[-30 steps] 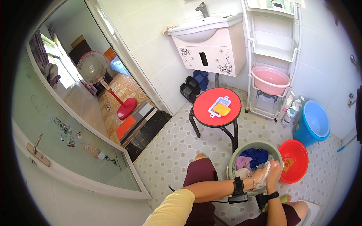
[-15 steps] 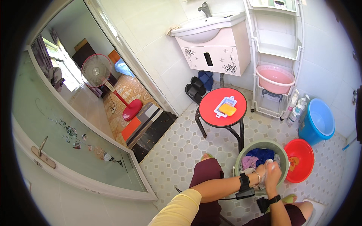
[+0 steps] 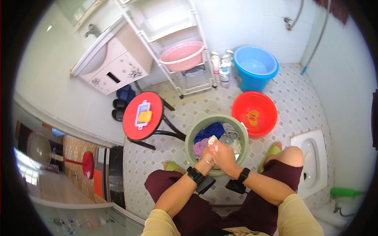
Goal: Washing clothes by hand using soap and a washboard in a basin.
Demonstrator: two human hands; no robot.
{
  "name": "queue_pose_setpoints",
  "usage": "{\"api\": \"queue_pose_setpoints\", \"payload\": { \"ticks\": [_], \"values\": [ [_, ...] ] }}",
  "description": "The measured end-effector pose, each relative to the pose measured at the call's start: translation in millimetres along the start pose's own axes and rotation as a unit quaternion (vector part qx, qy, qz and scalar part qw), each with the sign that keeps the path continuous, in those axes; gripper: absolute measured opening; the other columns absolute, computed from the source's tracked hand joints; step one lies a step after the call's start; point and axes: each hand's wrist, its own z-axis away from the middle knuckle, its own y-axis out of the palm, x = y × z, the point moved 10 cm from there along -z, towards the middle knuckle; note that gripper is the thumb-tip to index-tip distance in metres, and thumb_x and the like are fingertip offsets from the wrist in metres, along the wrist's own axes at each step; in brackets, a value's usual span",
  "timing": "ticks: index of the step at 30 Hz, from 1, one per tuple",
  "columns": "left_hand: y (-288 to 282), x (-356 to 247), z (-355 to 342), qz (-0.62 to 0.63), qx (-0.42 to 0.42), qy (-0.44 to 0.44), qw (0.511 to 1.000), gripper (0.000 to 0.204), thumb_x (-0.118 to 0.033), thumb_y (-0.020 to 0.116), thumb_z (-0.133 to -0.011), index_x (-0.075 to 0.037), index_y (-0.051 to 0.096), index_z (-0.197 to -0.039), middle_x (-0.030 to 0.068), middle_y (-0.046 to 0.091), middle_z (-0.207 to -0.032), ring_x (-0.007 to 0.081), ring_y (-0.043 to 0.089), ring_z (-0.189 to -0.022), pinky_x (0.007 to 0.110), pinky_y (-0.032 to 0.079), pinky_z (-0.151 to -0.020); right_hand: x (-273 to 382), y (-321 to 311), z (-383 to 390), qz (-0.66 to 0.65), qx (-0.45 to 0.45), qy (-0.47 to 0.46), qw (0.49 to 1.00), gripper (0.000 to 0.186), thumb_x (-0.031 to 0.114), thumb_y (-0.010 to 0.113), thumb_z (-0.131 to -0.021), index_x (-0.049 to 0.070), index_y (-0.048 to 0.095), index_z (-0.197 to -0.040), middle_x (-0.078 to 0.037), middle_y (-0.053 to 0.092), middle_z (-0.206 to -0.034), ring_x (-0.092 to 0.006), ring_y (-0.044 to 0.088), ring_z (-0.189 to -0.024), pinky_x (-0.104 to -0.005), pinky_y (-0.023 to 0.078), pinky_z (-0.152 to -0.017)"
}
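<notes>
Over a green bucket (image 3: pixel 188 147), my left hand (image 3: pixel 207 155) and my right hand (image 3: pixel 223 158) are pressed together, both closed around a bunched white cloth (image 3: pixel 212 139). Only a small end of this cloth sticks out past the fingers. Inside the bucket lie a dark blue garment (image 3: pixel 214 130), a pink-purple garment (image 3: pixel 199 146) and greyish-white cloth (image 3: pixel 230 135) in water. A bracelet is on my left wrist, and both wrists wear black straps.
A red basin (image 3: pixel 262 112) stands beyond the bucket, with a blue bucket (image 3: pixel 252 80) behind it. Left is a red stool (image 3: pixel 132 122) carrying a soap dish and orange soap (image 3: pixel 145 117). A squat toilet (image 3: pixel 318 157) lies right; a white rack (image 3: pixel 193 88) stands at the back.
My view has swung to the right, so the stool and sink now appear further left and the squat toilet shows. Both hands keep their grip on the white cloth over the bucket.
</notes>
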Motion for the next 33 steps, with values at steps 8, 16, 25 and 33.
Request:
{"api": "queue_pose_setpoints", "payload": {
  "ticks": [8, 16, 25, 33],
  "values": [
    [58, 0, 19, -0.131, -0.133, -0.033, 0.982, 0.044, -0.046, 0.044, -0.087, -0.009, 0.050, -0.112, 0.0051, 0.057, -0.107, 0.0182, 0.056, -0.097, 0.031, 0.047, -0.082, -30, -7, -8, 0.048, -0.005, 0.017, 0.999, 0.024, 0.027, 0.052, -0.082, 0.004, 0.051, -0.075, -0.019, 0.058, -0.073, -0.0375, 0.057, -0.066, -0.0459, 0.043, -0.056],
    [65, 4, 26, -0.084, -0.162, -0.020, 0.983, 0.035, -0.039, 0.045, -0.089, -0.010, 0.052, -0.108, 0.0043, 0.058, -0.104, 0.0187, 0.058, -0.093, 0.033, 0.048, -0.081, -44, -18, -22, 0.054, -0.005, 0.055, 0.997, 0.024, 0.027, 0.052, -0.082, 0.004, 0.050, -0.076, -0.018, 0.058, -0.072, -0.0374, 0.057, -0.067, -0.0461, 0.044, -0.058],
    [53, 5, 14, -0.047, -0.060, -0.016, 0.997, 0.030, -0.037, 0.050, -0.087, -0.011, 0.054, -0.101, 0.0041, 0.060, -0.097, 0.0175, 0.058, -0.089, 0.032, 0.049, -0.078, -7, -19, -5, -0.015, 0.000, -0.010, 1.000, 0.023, 0.024, 0.055, -0.080, 0.002, 0.050, -0.075, -0.020, 0.055, -0.069, -0.0390, 0.054, -0.065, -0.0444, 0.042, -0.054],
    [28, -8, 21, -0.092, -0.131, -0.004, 0.987, 0.034, -0.040, 0.045, -0.088, -0.011, 0.053, -0.106, 0.0029, 0.059, -0.098, 0.0172, 0.058, -0.090, 0.031, 0.048, -0.077, 0, -4, 7, 0.032, 0.004, -0.008, 0.999, 0.024, 0.026, 0.053, -0.081, 0.003, 0.051, -0.075, -0.019, 0.056, -0.069, -0.0375, 0.055, -0.064, -0.0446, 0.042, -0.054]
  ]
}}
